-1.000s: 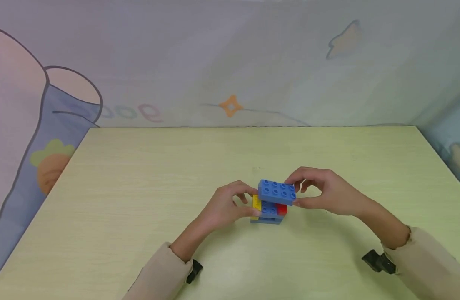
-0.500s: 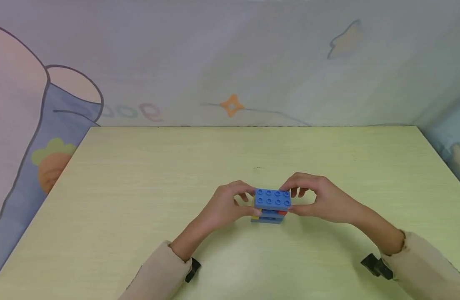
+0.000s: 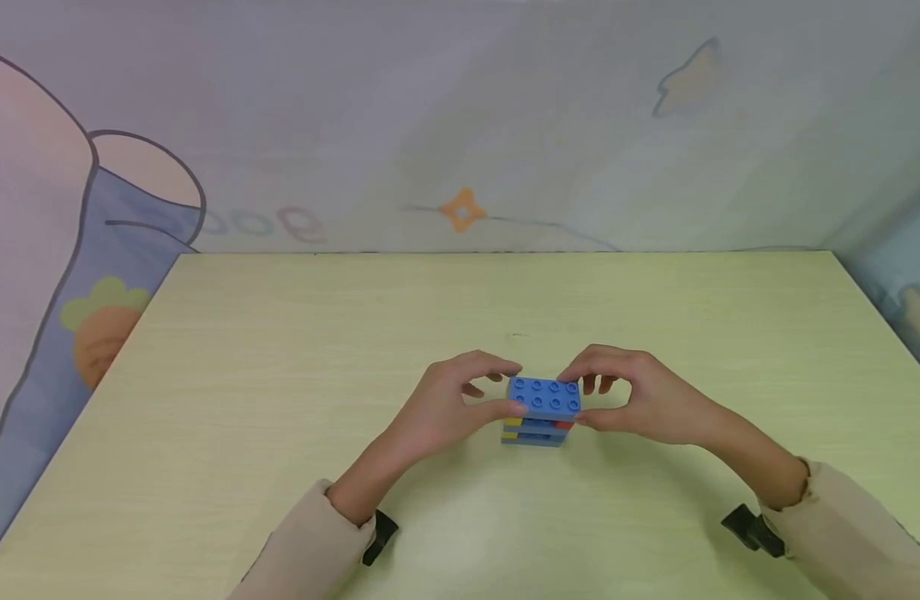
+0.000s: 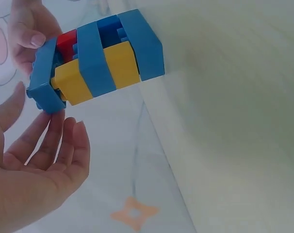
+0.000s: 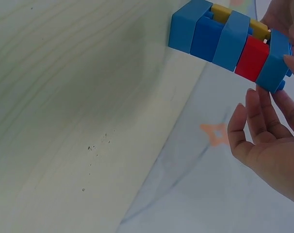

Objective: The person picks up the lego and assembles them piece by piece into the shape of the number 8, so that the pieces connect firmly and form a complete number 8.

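A stack of toy building bricks stands upright on the table, topped by a long blue brick (image 3: 545,397) with studs. Beneath that lie a yellow brick (image 4: 73,82) and a red brick (image 5: 253,58), then another long blue brick (image 4: 96,63). Lower down sit a second yellow brick (image 4: 122,63) and a small dark blue brick (image 5: 205,38), on a blue base brick (image 4: 146,46). My left hand (image 3: 448,404) holds the top brick's left end between thumb and fingers. At its right end, my right hand (image 3: 647,400) pinches the same brick.
The pale wooden table (image 3: 317,333) extends around the stack. A printed cloth (image 3: 340,125) hangs behind its far edge. Black straps (image 3: 756,532) show at both sleeves.
The top blue brick has come down and left, from tilted above the stack to lined up on it. My right hand moved with it; my left hand rose from the lower bricks to its left end.
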A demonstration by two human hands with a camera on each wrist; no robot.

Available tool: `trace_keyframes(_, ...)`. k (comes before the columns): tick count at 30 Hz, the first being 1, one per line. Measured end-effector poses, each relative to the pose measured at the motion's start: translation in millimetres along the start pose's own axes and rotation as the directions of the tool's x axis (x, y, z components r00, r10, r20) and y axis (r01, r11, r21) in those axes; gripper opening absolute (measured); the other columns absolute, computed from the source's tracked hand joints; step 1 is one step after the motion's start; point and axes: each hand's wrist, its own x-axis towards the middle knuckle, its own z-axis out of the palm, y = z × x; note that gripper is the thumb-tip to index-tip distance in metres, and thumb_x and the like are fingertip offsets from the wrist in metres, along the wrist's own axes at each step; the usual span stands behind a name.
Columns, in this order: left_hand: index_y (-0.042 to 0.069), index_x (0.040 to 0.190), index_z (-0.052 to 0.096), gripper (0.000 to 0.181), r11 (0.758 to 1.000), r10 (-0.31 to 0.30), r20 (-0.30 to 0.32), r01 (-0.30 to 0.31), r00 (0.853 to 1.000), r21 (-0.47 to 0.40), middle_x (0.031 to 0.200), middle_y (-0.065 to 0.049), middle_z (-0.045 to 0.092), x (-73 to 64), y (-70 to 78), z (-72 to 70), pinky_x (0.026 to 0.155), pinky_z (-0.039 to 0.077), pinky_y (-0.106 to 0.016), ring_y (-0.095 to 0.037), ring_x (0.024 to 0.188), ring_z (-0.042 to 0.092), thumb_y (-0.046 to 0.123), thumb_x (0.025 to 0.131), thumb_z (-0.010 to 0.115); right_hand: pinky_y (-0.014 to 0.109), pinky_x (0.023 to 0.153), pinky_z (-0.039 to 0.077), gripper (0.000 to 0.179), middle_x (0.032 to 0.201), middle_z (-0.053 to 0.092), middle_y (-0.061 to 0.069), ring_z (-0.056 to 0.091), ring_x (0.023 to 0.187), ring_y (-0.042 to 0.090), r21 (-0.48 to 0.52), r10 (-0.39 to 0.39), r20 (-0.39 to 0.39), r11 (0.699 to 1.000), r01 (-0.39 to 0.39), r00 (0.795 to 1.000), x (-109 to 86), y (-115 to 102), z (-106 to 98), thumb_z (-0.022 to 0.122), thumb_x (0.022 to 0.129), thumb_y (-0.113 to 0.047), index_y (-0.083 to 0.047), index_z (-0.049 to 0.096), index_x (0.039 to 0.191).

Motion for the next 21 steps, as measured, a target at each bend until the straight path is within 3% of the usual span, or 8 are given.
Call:
trace_keyframes(4,0.007,0.108,0.066,0.032,0.999,0.042,-0.025,-0.042,0.999,0.031,0.107,-0.001,0.062,-0.2,2.4,-0.6,0.076,0.049,-0.037,-0.021,0.097,0.056,0.015,0.078,0.073,0.029,0.068,0.045,0.029,0.095,0.059,-0.007,0.052,0.08,0.017,-0.006,-0.011,-0.002,1.0,0.011,1.0,0.4,-0.2,0.1,0.073,0.076,-0.005,-0.009,0.062,0.103)
trace_keyframes(13,0.008,0.108,0.066,0.032,1.0,-0.017,-0.027,0.018,0.999,0.017,0.104,0.001,0.064,-0.6,0.5,0.6,0.075,0.049,-0.027,-0.021,0.097,0.056,0.014,0.077,0.073,0.025,0.066,0.046,0.03,0.094,0.059,-0.007,0.051,0.079,0.008,-0.05,-0.033,-0.007,0.998,0.032,0.999,0.8,-1.2,0.6,0.074,0.075,-0.005,-0.007,0.065,0.103)
trace_keyframes(21,0.007,0.109,0.065,0.032,1.0,-0.019,-0.01,0.019,1.0,-0.001,0.105,0.0,0.063,-1.4,-0.4,0.6,0.073,0.048,-0.025,-0.022,0.099,0.055,0.013,0.079,0.072,0.024,0.061,0.044,0.033,0.093,0.058,-0.007,0.051,0.079,0.008,-0.083,-0.055,-0.033,0.995,0.052,0.998,-1.2,-1.7,2.3,0.075,0.072,-0.002,-0.006,0.066,0.103)
